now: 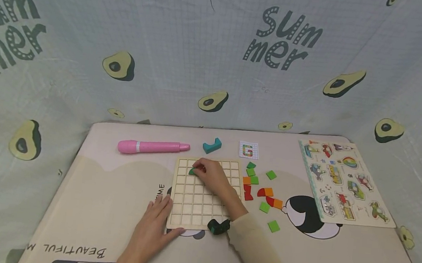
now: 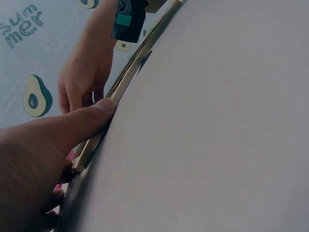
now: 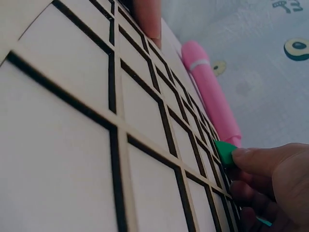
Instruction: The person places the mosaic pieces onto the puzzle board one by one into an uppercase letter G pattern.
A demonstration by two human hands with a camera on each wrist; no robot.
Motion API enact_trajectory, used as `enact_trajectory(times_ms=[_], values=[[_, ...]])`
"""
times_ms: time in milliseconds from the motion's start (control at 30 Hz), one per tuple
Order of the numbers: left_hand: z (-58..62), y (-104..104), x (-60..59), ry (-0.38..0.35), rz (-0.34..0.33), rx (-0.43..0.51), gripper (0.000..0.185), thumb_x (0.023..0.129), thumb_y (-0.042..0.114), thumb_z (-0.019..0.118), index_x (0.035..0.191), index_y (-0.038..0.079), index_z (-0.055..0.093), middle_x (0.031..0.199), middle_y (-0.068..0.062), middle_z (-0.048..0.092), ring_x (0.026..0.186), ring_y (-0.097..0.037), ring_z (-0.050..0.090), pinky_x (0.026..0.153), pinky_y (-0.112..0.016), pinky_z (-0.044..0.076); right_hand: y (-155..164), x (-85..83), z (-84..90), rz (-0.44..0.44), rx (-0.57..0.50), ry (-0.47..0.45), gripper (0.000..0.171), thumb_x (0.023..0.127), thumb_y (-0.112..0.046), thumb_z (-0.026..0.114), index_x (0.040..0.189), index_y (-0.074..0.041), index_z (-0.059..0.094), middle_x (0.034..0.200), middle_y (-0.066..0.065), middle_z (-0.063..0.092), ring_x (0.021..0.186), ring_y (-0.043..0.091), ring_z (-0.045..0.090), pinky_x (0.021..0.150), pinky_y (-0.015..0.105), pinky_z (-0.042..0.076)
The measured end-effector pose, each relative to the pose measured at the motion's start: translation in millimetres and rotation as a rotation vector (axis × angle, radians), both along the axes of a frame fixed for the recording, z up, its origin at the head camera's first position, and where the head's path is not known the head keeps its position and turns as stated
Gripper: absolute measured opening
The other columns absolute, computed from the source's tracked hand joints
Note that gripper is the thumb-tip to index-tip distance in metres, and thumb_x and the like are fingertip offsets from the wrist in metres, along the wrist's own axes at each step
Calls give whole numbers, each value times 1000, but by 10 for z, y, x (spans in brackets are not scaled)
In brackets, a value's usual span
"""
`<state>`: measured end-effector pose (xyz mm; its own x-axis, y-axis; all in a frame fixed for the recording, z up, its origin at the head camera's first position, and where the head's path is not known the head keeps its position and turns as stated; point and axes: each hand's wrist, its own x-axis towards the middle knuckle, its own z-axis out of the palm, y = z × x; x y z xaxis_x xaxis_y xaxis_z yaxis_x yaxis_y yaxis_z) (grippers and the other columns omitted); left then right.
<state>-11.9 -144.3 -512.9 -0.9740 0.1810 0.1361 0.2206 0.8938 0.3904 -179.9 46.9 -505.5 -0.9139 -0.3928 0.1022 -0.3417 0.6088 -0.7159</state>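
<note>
An avocado-printed cloth backdrop encloses a beige play mat point(image 1: 104, 189), at the centre of which lies a pale wooden grid board point(image 1: 203, 208). The right hand point(image 1: 212, 175) pinches a small green wooden tile point(image 1: 192, 171) between thumb and fingertips over a cell in the board's upper left, apparently to seat it. The left hand point(image 1: 155, 224) lies flat with fingers extended, thumb against the board's lower left edge, evidently steadying it; loose coloured tiles point(image 1: 262, 192) lie to the board's right and a pink plastic pen point(image 1: 153, 147) above it.

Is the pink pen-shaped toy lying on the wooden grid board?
No, the pink pen-shaped toy lies on the mat beyond the wooden grid board, apart from its far left corner in the head view.
</note>
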Motion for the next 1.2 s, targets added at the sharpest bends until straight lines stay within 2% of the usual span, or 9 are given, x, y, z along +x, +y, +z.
enact_trajectory(times_ms=[500, 900, 1200], values=[[-7, -4, -1, 7, -4, 1, 90, 79, 55, 77, 143, -4, 52, 154, -19, 46, 148, -38, 37, 125, -51, 29, -64, -10, -11, 27, 125, 80, 20, 98, -22, 65, 109, -10, 77, 97, 2, 66, 81, 12, 61, 72, 23, 54], [-3, -12, -2, 10, -6, 7, 89, 79, 54, 78, 142, -4, 52, 153, -19, 47, 147, -39, 38, 124, -53, 30, -59, -3, -9, 47, 131, 63, 24, 100, -24, 63, 117, -11, 73, 98, 1, 65, 81, 11, 57, 71, 24, 52], [-2, -15, -7, 10, -12, -2, 91, 80, 54, 77, 143, -5, 51, 153, -19, 48, 147, -39, 38, 124, -51, 29, 31, 73, 68, 24, 69, 49, 26, 98, -22, 63, 119, -8, 72, 98, 2, 66, 83, 11, 56, 74, 25, 53]])
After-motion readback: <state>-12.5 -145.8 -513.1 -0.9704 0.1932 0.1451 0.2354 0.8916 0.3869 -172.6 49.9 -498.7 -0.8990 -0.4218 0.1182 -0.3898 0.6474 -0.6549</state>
